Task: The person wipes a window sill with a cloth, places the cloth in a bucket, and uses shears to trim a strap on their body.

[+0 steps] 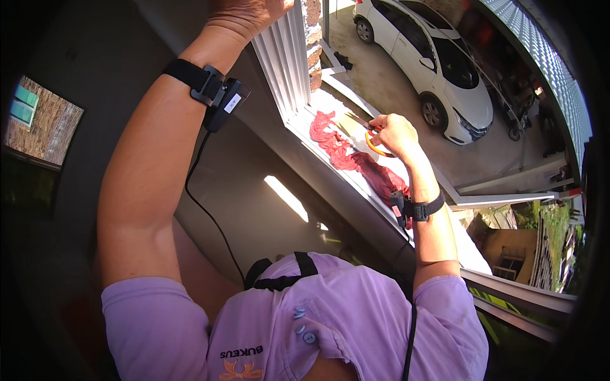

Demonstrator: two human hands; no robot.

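Note:
My left hand [245, 13] is raised at the top edge of the view. Its fingers are cut off there, so I cannot see whether they hold anything. My right hand [396, 135] grips a hand tool with orange-red looped handles [374, 146], probably scissors; its metal end points left over the sunlit window sill. A crumpled dark red cloth [340, 153] lies along the white sill [301, 127], just below and beside that hand. Part of the cloth is hidden behind my right wrist.
Grey vertical frame ribs [281, 66] and a rough brick edge [313, 47] border the opening. Outside stands a white car [410, 47] on concrete. A black cable [209, 212] hangs from the wrist device [226, 102] on my left arm. Lower right are metal window rails [519, 290].

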